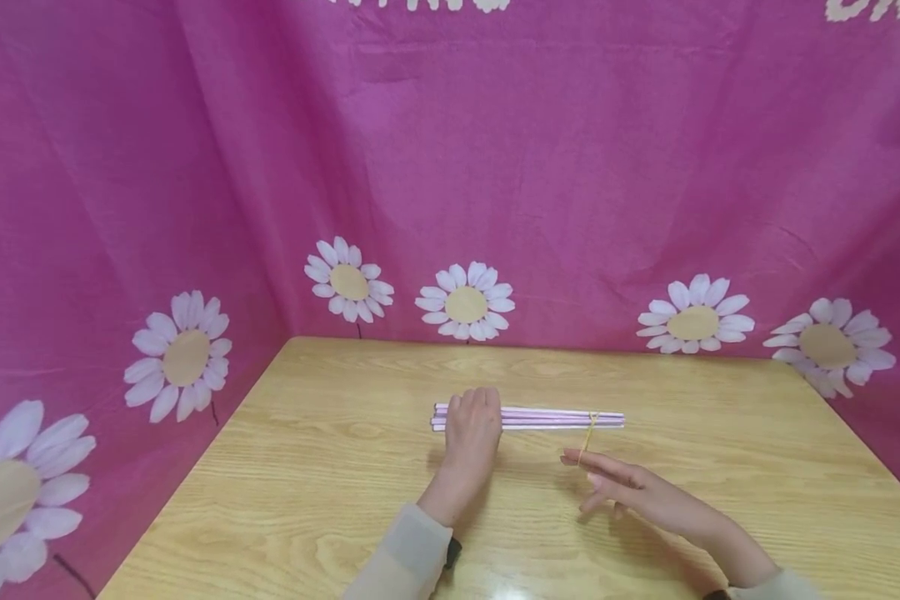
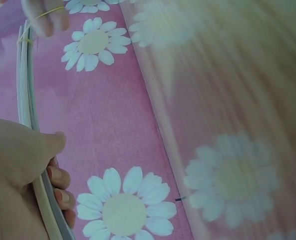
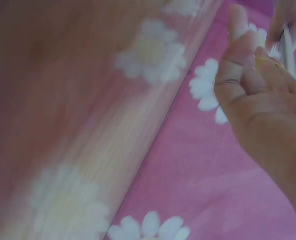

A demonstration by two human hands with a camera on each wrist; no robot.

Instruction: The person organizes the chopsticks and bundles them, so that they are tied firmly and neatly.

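Magenta cloth (image 1: 570, 167) printed with white daisies (image 1: 465, 305) hangs behind the stick bundle (image 1: 543, 419), which runs crosswise above a wood-grain table (image 1: 330, 500). My left hand (image 1: 472, 429) grips the bundle near its left end, fingers curled round the sticks; my right hand (image 1: 641, 492), fingers extended, sits on the bundle's near side, toward its right end. Yellow elastic band (image 1: 589, 432), stretched taut, runs from my right fingers to the bundle's right end.
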